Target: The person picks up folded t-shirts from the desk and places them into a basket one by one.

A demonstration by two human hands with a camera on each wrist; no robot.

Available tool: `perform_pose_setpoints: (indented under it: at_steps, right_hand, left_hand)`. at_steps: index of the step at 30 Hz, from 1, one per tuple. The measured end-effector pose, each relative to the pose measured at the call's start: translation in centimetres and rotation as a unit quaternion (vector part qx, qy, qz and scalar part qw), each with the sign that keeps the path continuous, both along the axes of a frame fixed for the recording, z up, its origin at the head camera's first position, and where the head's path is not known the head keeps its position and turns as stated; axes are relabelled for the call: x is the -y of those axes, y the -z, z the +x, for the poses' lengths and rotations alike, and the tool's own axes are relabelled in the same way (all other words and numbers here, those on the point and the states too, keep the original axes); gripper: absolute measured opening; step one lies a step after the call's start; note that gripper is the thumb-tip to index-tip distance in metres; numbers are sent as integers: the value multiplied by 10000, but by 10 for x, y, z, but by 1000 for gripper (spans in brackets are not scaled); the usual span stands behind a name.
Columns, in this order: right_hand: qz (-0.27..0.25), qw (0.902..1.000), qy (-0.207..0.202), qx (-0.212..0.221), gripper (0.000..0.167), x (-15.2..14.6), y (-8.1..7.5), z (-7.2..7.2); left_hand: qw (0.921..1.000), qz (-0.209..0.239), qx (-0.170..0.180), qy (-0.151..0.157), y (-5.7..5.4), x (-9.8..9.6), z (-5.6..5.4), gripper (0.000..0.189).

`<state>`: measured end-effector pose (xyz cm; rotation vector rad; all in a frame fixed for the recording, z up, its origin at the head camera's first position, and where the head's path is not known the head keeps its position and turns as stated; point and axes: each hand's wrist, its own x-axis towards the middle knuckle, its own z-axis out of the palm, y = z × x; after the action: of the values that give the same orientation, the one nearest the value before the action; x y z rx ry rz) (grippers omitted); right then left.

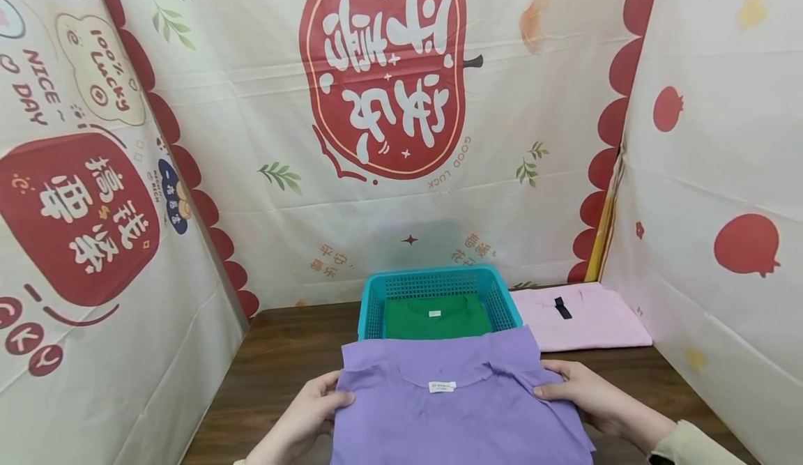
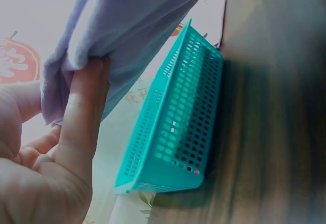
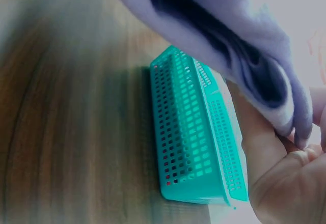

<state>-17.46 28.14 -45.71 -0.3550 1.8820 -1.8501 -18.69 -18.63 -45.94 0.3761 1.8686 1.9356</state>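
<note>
A purple folded shirt [image 1: 448, 416] with a white neck label is held up in front of a turquoise basket [image 1: 370, 308]. My left hand [image 1: 307, 409] grips its left edge, thumb on top and fingers beneath. On the opposite edge, my right hand [image 1: 586, 399] pinches the cloth the same way. Both wrist views show the folded layers of the purple shirt [image 2: 127, 30] raised above the table, with the basket [image 3: 188, 132] beyond. Inside the basket lies a green folded shirt [image 1: 439, 322], its front part hidden behind the purple one.
A pink folded shirt [image 1: 580, 322] with a black label lies on the brown wooden table [image 1: 282, 353], right of the basket. Printed cloth walls [image 1: 251, 137] enclose the table at the back and both sides.
</note>
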Motion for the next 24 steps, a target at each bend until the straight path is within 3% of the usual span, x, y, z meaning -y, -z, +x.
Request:
perform_pose_setpoints:
  at_steps: [8,15,24]
  right_hand:
    - [-23,9999,-101,-6,60,1,-14,-22]
    - [391,9987,252,-206,65,2,-30,-44]
    - [369,9975,568,-224,55,0,-44,-71]
  left_hand:
    - [9994,65,-52,-330,-13,-3,-18,59]
    - [9979,124,-107,-622,-27,-9,-37,60]
    - [9954,107,-186,-938,-39,-15,-65,55]
